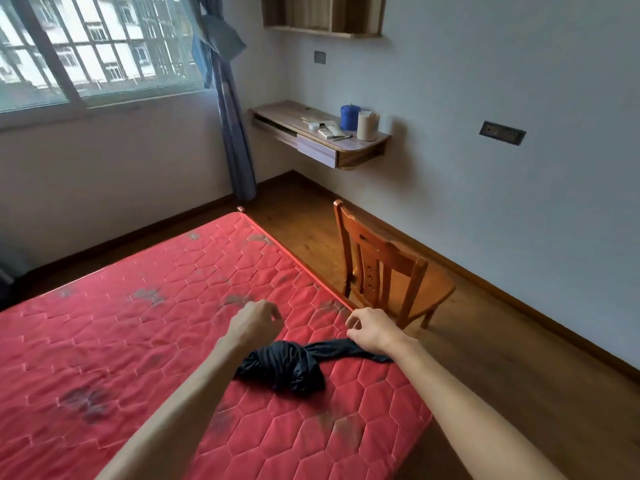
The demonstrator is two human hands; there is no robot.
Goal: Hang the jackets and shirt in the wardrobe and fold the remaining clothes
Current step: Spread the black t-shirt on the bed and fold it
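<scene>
A dark navy garment [284, 367] lies bunched in a twisted ball on the red quilted mattress [121, 341], near its right edge, with one strip trailing right under my right wrist. My left hand [254, 322] hovers just beyond the bundle, fingers loosely curled, holding nothing. Over the mattress edge, my right hand [370, 329] has relaxed curled fingers, and its wrist lies across the trailing strip. No wardrobe is in view.
A wooden chair [384, 268] stands on the wood floor right of the mattress. A wall-mounted desk [322, 136] with small items and a blue jar sits in the far corner, under a wall shelf. Window and blue curtain [228, 109] at the back left.
</scene>
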